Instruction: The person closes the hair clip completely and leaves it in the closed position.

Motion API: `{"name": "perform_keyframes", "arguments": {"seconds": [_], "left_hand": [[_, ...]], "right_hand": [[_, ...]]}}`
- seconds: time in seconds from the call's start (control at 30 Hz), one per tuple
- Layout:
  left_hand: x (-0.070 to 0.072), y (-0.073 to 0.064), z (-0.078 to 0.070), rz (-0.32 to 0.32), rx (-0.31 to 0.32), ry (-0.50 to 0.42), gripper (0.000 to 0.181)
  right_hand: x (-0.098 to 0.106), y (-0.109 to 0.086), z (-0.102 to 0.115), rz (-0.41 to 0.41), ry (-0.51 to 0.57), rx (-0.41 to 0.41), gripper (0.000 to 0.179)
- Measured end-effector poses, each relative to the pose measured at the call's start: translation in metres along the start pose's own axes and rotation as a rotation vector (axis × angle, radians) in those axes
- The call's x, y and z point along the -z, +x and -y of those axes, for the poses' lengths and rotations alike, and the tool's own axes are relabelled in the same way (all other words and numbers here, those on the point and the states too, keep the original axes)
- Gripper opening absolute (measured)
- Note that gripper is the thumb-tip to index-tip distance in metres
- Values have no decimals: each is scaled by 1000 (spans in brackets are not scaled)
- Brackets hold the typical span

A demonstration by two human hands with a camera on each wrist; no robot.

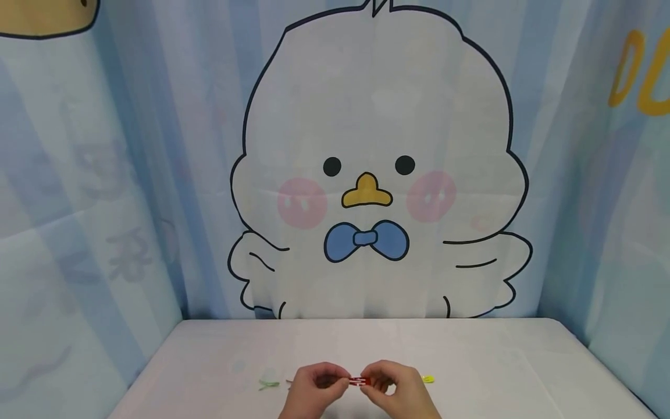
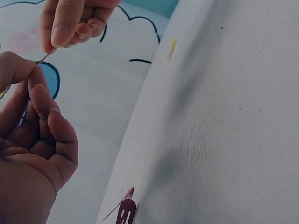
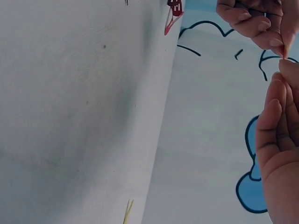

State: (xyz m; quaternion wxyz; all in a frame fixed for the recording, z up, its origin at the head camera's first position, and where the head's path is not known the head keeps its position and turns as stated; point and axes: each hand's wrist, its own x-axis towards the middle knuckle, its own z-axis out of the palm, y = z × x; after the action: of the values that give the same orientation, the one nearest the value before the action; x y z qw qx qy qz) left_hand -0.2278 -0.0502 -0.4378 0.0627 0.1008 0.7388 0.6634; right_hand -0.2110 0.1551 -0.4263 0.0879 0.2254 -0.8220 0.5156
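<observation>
In the head view a red snap hair clip (image 1: pixel 359 382) is stretched between both hands over the front of the table. My left hand (image 1: pixel 314 396) pinches its left end between thumb and fingertips. The right end is pinched the same way by my right hand (image 1: pixel 405 393). Edge-on in the left wrist view, the red clip (image 2: pixel 44 58) is only a thin line; fingertips hide its ends. A dark red snap clip (image 2: pixel 126 212), opened out, lies on the table near my left hand, mostly hidden behind it in the head view.
On the white table (image 1: pixel 502 361), a green clip (image 1: pixel 269 384) lies left of the hands and a yellow clip (image 1: pixel 428 379) just right of them. Behind the far table edge hangs a blue curtain (image 1: pixel 199 174) with a large printed white bird.
</observation>
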Motion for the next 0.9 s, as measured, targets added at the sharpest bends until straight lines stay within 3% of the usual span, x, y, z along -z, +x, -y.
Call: {"name": "perform_keyframes", "arguments": {"seconds": [0.63,0.9], "left_hand": [[8,-4,5,51,-93,38,12],[23,-2,3,40,-53,79,16]], "right_hand": [[1,0,1,38,64,-25,9],[14,0,-10,-8,-15,35,10]]}}
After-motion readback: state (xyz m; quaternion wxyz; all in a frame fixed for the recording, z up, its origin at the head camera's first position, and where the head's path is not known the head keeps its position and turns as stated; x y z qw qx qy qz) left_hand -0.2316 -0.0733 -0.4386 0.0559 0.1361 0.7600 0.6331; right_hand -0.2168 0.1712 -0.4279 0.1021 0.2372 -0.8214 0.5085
